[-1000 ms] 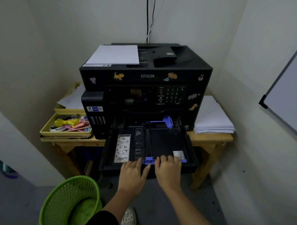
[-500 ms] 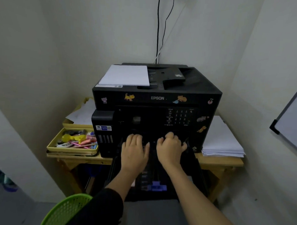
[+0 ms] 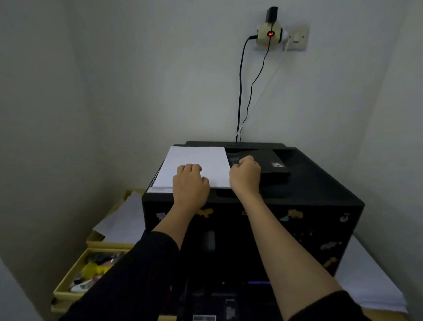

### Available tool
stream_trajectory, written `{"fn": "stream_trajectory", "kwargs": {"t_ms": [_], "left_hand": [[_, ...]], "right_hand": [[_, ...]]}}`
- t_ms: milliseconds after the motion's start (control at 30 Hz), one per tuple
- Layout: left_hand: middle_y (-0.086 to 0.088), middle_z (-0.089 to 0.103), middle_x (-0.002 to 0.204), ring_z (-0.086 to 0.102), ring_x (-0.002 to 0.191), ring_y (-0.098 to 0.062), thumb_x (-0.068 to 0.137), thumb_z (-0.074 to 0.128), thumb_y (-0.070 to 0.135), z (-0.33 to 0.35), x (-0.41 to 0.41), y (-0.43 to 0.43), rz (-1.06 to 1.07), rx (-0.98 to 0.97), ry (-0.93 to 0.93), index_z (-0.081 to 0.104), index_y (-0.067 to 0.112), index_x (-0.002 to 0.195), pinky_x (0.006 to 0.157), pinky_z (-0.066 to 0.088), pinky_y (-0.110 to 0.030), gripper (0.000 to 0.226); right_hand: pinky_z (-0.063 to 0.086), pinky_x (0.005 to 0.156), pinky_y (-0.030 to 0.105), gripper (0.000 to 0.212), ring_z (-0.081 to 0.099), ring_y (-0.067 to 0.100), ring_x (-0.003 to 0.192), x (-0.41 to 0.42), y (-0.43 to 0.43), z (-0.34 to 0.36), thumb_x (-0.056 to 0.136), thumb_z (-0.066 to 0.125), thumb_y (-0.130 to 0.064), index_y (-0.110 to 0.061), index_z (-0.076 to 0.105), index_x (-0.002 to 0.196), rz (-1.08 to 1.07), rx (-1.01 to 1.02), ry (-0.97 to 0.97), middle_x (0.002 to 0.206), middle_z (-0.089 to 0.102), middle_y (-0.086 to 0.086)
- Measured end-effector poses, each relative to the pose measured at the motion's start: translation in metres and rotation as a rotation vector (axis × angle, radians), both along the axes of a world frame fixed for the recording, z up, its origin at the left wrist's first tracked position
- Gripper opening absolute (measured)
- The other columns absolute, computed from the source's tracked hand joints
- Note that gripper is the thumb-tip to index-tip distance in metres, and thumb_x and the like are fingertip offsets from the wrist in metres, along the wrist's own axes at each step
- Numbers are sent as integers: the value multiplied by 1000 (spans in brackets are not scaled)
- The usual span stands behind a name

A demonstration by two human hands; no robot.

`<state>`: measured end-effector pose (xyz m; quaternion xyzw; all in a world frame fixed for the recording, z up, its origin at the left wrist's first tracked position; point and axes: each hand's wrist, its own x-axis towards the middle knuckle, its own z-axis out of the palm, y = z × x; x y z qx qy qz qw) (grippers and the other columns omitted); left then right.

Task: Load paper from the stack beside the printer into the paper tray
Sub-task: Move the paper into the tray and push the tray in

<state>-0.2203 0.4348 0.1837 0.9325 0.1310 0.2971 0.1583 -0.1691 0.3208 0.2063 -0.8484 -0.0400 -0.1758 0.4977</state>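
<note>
Head view: both hands are up on the top deck of the black printer [image 3: 301, 188]. Left hand [image 3: 191, 186] rests palm-down on the near part of the white sheets [image 3: 196, 162] lying on the printer's top left; its fingers are curled under and drawn together, knuckles raised, and whether the tips are gripping a sheet edge cannot be told. Right hand [image 3: 245, 175] sits at the right edge of those same sheets, closed into a loose fist at the margin of the paper and the black feeder cover [image 3: 275, 168]; whether it pinches the paper edge cannot be told either.

Task stack: the paper stack beside the printer [image 3: 367, 286] lies on the wooden table to the printer's right, low in the view, well apart from both hands and untouched. Its long axis appears to run away from the person, alongside the printer's right wall. From the fingers it lies down and to the right, below the level of the top deck.

Paper tray [image 3: 206, 303]: dark, at the bottom centre of the view beneath the forearms, apparently drawn out; no paper is visible in it, though much of it is shadowed and covered by the arms.

Judgement: the right hand is the nearer to the stack and has the clearer path, dropping past the printer's right front corner. The left would have to cross the body of the machine. Loading has not yet begun
</note>
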Motion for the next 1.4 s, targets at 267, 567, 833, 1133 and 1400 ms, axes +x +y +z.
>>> {"fn": "stream_trajectory", "kwargs": {"t_ms": [267,567,833,1133,1400], "left_hand": [[-10,56,115,49,107,-27,87,38,20,13,45,28,45,59,353,56,6,107,88,37,-35,31],[-9,53,117,48,110,-28,82,42,28,22,57,37,36,52,421,55,7,112,89,39,-38,38],[-15,49,134,47,120,-33,85,52,36,56,67,59,161,-409,290,47,5,128,97,40,-38,54],[-20,59,121,58,100,-29,91,57,19,61,67,83,-57,-1205,138,50,-6,128,86,47,-36,45],[-20,61,121,56,111,-35,98,45,21,78,67,65,111,-686,-332,47,0,116,84,43,-36,28]], "right_hand": [[45,75,32,27,57,35,102,71,25,6,90,47,-4,5,56,114,111,-2,392,124,56,23],[41,76,31,28,55,33,111,89,45,20,93,42,-5,2,55,117,234,-249,475,129,54,19],[40,58,25,9,50,23,69,91,22,35,88,50,0,4,53,80,171,161,297,84,52,12],[41,69,27,27,54,23,80,83,-11,54,90,56,-5,12,57,111,201,209,281,110,63,22],[42,79,28,33,56,28,107,64,25,62,94,45,-8,1,46,126,182,187,-111,123,56,16]]}}
